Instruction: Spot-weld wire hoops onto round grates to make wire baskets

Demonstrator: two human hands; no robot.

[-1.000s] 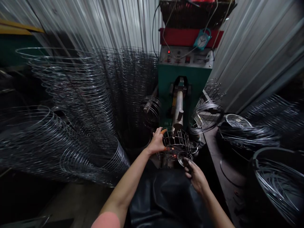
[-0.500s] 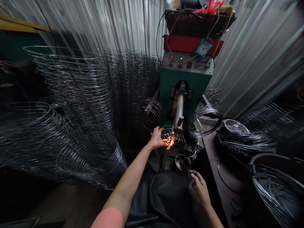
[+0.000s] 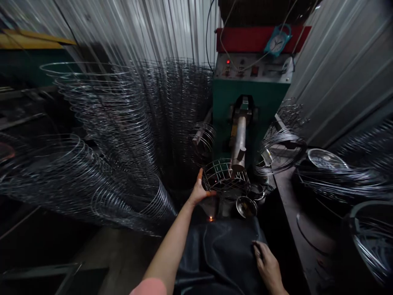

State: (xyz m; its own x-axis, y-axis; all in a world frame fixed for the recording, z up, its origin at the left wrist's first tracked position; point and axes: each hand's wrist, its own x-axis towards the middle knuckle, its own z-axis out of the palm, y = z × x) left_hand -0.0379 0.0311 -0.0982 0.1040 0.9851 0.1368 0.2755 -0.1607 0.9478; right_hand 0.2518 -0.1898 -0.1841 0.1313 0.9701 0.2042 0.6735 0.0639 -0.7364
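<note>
A round wire basket [image 3: 225, 172] sits under the metal electrode arm [image 3: 239, 143] of a green spot welder [image 3: 224, 98]. My left hand [image 3: 199, 191] grips the basket's left side, thumb low along the rim and a finger up its edge. Over the dark apron [image 3: 215, 250] on my lap is my right hand [image 3: 267, 262], its fingers pinched together. What they hold, if anything, is too small to make out. A small metal bowl [image 3: 246, 207] stands just right of the basket. One orange spark [image 3: 211, 219] glows below the basket.
Tall stacks of wire rings and baskets [image 3: 107, 110] fill the left side. On the right bench [image 3: 290, 209] lie wire coils [image 3: 279, 151] and a dish [image 3: 327, 159]; a black tub [image 3: 353, 229] holds more wire. A blue clock [image 3: 278, 41] hangs on the welder.
The burst of sparks at the electrode has died down, and the green lamp is off. My right hand has drawn back toward me. The view has shifted slightly.
</note>
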